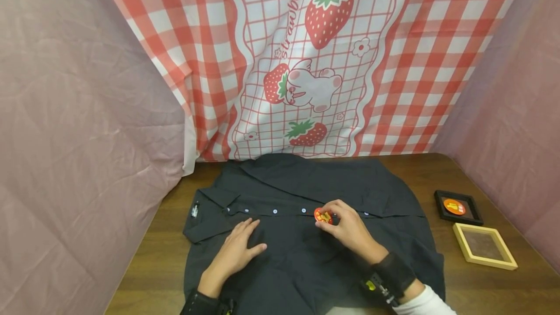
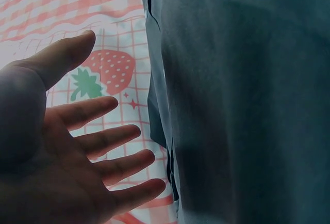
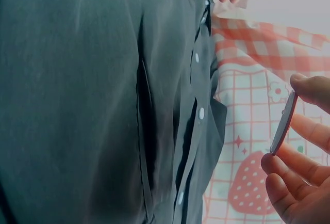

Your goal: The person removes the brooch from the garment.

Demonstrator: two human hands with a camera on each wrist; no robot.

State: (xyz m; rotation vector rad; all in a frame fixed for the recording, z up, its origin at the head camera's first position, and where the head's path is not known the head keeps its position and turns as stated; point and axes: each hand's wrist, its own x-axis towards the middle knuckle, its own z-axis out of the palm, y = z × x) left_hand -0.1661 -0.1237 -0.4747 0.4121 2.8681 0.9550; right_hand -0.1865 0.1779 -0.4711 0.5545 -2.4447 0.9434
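A dark button-up shirt (image 1: 284, 247) lies spread on the table, collar to the left, with a row of pale buttons across it. My right hand (image 1: 350, 227) pinches a round red and yellow badge (image 1: 323, 216) by its rim over the button row. In the right wrist view the badge (image 3: 283, 123) appears edge-on, its pale back facing the shirt (image 3: 103, 100). My left hand (image 1: 236, 247) is over the shirt below the collar, fingers extended and holding nothing. The left wrist view shows that hand (image 2: 87, 146) with fingers spread beside the shirt fabric (image 2: 232, 105).
On the right of the wooden table (image 1: 144, 256) lies a black frame (image 1: 443, 214) with an orange round badge (image 1: 454, 206) inside it. Just in front is a light wooden frame (image 1: 485, 262). A strawberry-print cloth (image 1: 302, 62) hangs behind, with pink cloth (image 1: 87, 135) at both sides.
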